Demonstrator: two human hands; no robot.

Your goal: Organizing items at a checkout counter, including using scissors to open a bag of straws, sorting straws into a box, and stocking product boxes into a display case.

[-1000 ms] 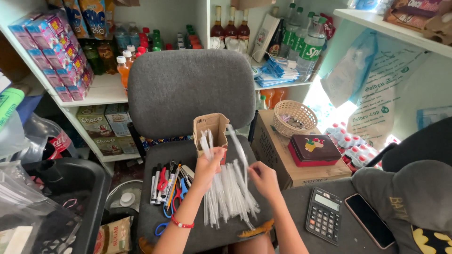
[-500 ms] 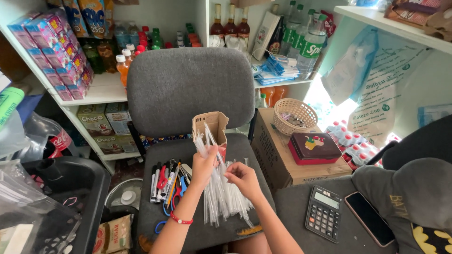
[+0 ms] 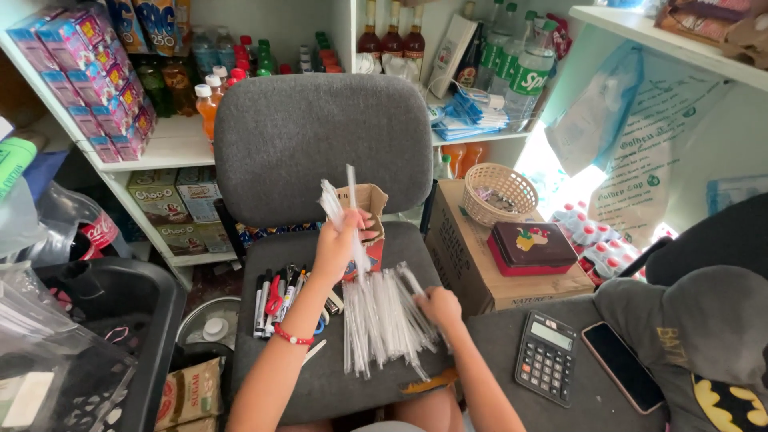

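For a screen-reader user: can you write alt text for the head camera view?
A person's left hand holds up a few wrapped straws by a small cardboard box, while the right hand rests on a pile of straws on a grey chair. Pens lie at left; stocked shelves stand behind.

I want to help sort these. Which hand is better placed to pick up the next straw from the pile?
Probably the right hand: it rests on the pile of straws on the chair seat. The left hand is raised, already holding straws.
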